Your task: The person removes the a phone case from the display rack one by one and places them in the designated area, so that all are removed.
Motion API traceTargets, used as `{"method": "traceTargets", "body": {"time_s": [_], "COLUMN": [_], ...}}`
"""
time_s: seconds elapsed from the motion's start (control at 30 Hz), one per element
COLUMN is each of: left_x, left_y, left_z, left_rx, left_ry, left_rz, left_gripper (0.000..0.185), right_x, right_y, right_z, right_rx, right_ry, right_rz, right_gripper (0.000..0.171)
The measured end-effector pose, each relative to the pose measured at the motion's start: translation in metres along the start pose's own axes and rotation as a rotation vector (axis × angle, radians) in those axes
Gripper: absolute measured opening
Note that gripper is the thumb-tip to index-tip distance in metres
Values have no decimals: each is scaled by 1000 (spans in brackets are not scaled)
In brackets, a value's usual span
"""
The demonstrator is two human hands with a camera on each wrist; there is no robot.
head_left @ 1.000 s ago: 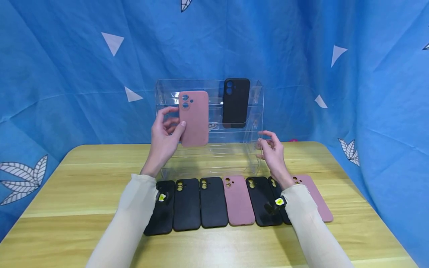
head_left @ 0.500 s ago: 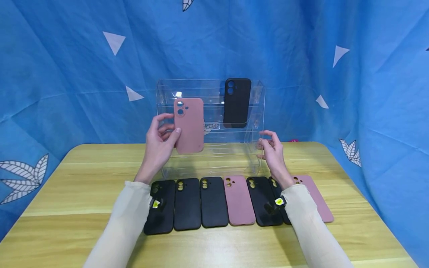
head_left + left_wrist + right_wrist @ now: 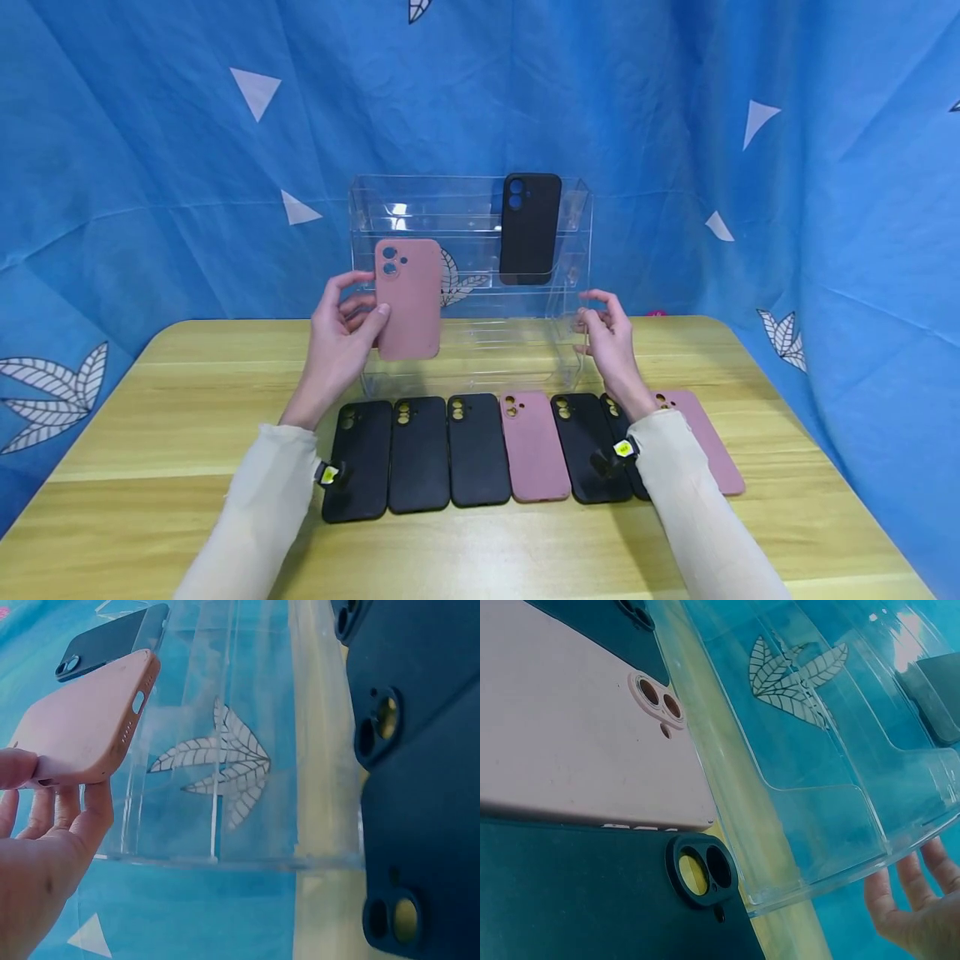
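My left hand (image 3: 337, 333) pinches a pink phone case (image 3: 409, 300) by its left edge, thumb in front and fingers behind. The case is upright in front of the left part of a clear acrylic display rack (image 3: 487, 333); the left wrist view shows it apart from the rack's tiers. A black phone case (image 3: 530, 229) stands in the rack's upper right. My right hand (image 3: 611, 337) is at the rack's right side, and its fingertips (image 3: 880, 889) touch the clear side panel in the right wrist view. The right thumb is hidden there.
A row of black phone cases (image 3: 418, 454) and pink phone cases (image 3: 536, 450) lies on the wooden table (image 3: 187, 450) before the rack. My right forearm covers part of the row. A blue cloth (image 3: 637, 167) hangs behind.
My left hand has moved down and to the left, bringing the pink phone case lower in front of the rack. My right hand has stayed at the rack's side.
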State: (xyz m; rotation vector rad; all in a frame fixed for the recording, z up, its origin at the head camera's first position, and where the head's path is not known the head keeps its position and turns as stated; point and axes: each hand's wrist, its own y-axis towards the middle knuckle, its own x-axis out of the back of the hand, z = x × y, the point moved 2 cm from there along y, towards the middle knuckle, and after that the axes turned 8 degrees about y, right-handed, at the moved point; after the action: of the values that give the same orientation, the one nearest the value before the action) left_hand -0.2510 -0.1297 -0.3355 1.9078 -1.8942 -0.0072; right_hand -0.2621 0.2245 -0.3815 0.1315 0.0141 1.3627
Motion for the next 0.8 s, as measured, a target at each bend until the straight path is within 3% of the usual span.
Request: {"method": "traceTargets", "body": {"time_s": [0.8], "left_x": [37], "left_y": [-31], "left_z": [20], "left_rx": [45], "left_ry": [64], "left_rz": [18], "left_gripper": [44], "right_x": [0], "right_y": [1], "right_z": [-1], "right_rx": [14], "right_ry": [-17], "right_rz": [2], "right_gripper": [38]}}
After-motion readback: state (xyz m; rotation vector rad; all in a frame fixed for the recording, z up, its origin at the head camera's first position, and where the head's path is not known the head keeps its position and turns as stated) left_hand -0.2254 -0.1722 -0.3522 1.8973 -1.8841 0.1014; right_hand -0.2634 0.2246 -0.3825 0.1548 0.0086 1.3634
